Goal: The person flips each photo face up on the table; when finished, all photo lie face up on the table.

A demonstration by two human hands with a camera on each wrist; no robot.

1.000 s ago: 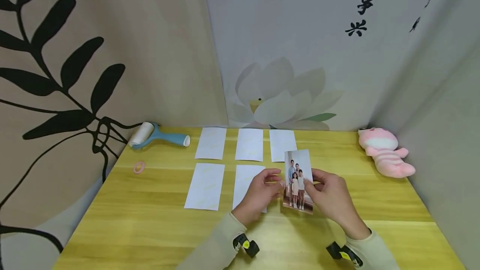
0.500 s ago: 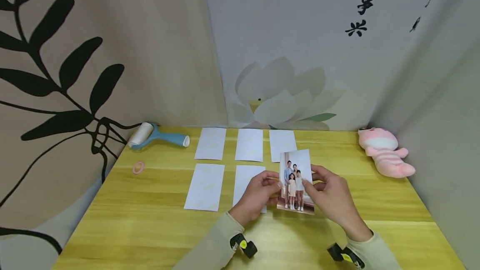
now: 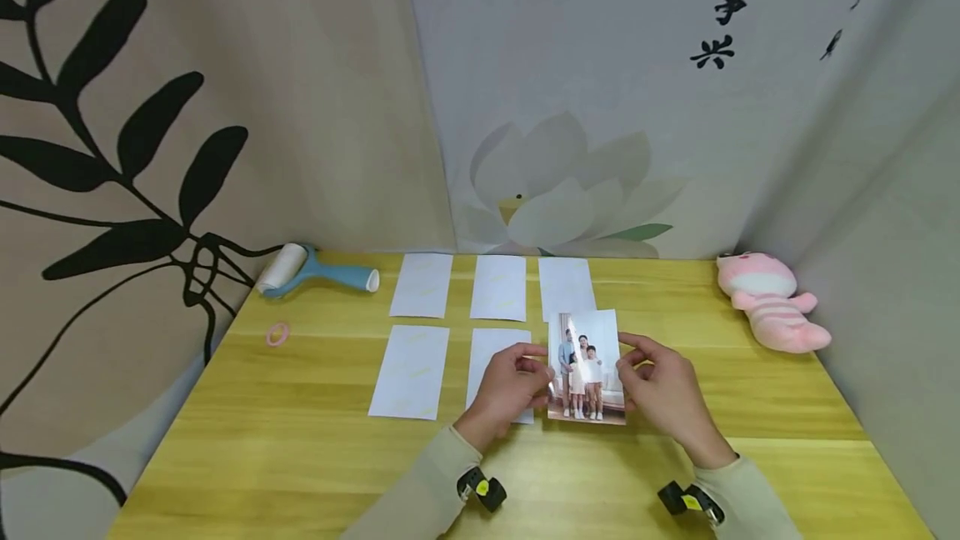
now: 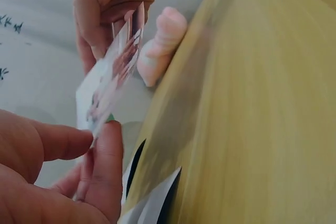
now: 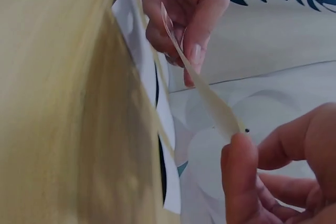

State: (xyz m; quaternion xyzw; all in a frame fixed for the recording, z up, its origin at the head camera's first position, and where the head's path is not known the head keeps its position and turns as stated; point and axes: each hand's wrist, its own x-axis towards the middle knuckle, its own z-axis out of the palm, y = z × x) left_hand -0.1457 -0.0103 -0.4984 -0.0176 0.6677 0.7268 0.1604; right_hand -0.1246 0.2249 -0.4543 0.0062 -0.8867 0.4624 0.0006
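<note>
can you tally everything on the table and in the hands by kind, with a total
white cards: 5
family photo: 1
lint roller: 1
pink ring: 1
pink plush toy: 1
total: 9

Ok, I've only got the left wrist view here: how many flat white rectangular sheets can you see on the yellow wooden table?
Observer: The head view shows five flat white rectangular sheets, three behind two.
Operator: What's at the far left corner of the yellow wooden table?
Observer: A white cylindrical roller with a blue handle.
Operator: And the back of the glossy rectangular photo print?
Observer: In the right wrist view, what shows of it is plain and pale.
</note>
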